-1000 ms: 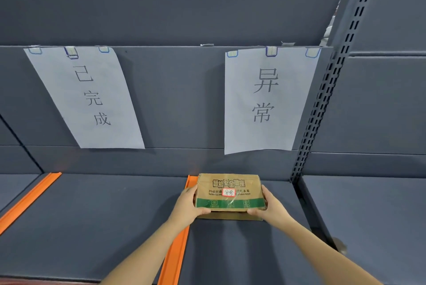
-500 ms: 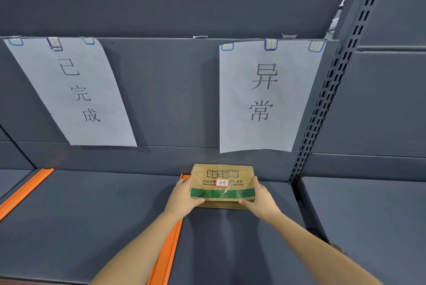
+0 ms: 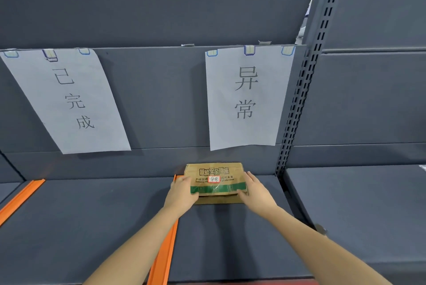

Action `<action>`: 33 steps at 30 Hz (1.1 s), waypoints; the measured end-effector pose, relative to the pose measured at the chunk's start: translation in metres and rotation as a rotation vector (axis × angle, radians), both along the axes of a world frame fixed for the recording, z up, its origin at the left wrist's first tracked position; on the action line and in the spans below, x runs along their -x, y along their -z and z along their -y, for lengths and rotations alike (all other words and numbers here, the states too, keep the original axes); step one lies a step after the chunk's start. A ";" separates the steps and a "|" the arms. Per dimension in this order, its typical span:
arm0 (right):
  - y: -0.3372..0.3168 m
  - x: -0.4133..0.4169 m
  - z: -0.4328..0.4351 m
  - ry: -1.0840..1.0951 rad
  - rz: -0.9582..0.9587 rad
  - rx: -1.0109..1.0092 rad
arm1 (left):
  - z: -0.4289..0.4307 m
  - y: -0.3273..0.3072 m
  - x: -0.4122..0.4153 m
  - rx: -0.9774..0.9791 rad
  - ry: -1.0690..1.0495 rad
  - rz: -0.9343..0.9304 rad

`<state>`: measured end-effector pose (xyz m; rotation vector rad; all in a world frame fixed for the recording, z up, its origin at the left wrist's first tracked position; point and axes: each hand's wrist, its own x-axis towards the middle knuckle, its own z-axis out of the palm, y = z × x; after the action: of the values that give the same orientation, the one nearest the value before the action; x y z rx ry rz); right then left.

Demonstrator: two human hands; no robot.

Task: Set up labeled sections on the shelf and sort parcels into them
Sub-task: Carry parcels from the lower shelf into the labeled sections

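Step in hand: placing a parcel in its section. On the shelf [image 3: 92, 227], at the rear edge just right of the orange divider [image 3: 163, 254] and below the sign [image 3: 247, 98] reading 异常, sits the brown parcel [image 3: 215, 170]. Its small red-framed label [image 3: 214, 179] appears to carry the same characters. The left hand [image 3: 182, 194] and right hand [image 3: 255, 192] grip its two ends, forearms extended. Next: confirm the parcel rests flat, then release both grips.

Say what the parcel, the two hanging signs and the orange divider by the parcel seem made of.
Parcel: brown cardboard, matte, printed; creased edges, sagging flap. Left sign and right sign: thin white paper, matte; lower edges wavy. Orange divider: painted metal or plastic, unclear which; smooth, straight, evenly coloured.
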<state>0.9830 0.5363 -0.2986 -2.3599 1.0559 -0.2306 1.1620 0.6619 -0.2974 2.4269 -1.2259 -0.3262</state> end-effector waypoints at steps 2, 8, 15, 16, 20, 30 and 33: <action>-0.011 0.013 -0.005 0.029 0.010 0.034 | -0.001 -0.011 0.003 0.034 0.045 0.026; -0.048 0.069 -0.026 0.182 0.079 0.178 | 0.007 -0.055 0.038 0.157 0.228 0.101; -0.077 0.188 -0.070 0.496 0.116 0.257 | 0.024 -0.083 0.128 0.294 0.563 0.054; -0.078 0.208 -0.079 0.549 0.121 0.258 | 0.025 -0.084 0.144 0.310 0.609 0.041; -0.082 0.277 -0.109 0.730 0.112 0.252 | 0.030 -0.082 0.205 0.307 0.775 0.011; -0.079 0.378 -0.116 0.958 0.063 0.233 | 0.058 -0.075 0.308 0.250 0.983 -0.007; -0.074 0.405 -0.100 0.976 0.064 0.227 | 0.076 -0.074 0.336 0.233 0.992 0.007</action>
<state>0.5783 0.6359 -0.2244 -1.7927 2.1574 -0.7940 0.8262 0.5861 -0.2234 1.4639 -2.2440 -0.4025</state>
